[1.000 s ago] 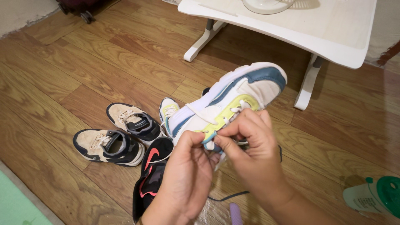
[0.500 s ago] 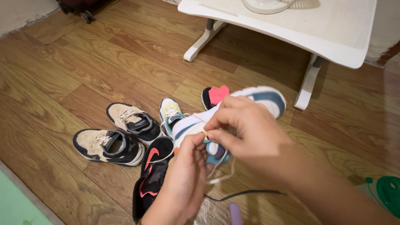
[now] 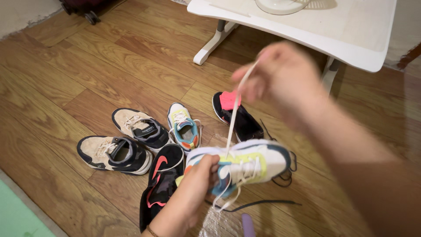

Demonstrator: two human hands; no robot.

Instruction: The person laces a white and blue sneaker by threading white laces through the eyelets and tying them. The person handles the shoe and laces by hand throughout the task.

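Gripping white sneaker (image 3: 245,164) in left hand (image 3: 193,193), right hand (image 3: 280,79) pinching lace (image 3: 232,118)

We counted six shoes in all: two tan and navy sneakers (image 3: 115,153) (image 3: 141,128), two black shoes with pink accents (image 3: 160,184) (image 3: 237,116), and two white, blue and yellow sneakers (image 3: 185,126) (image 3: 247,164). We recorded one white table (image 3: 351,35), one loose black lace (image 3: 258,204), and two hands (image 3: 195,188) (image 3: 280,79).
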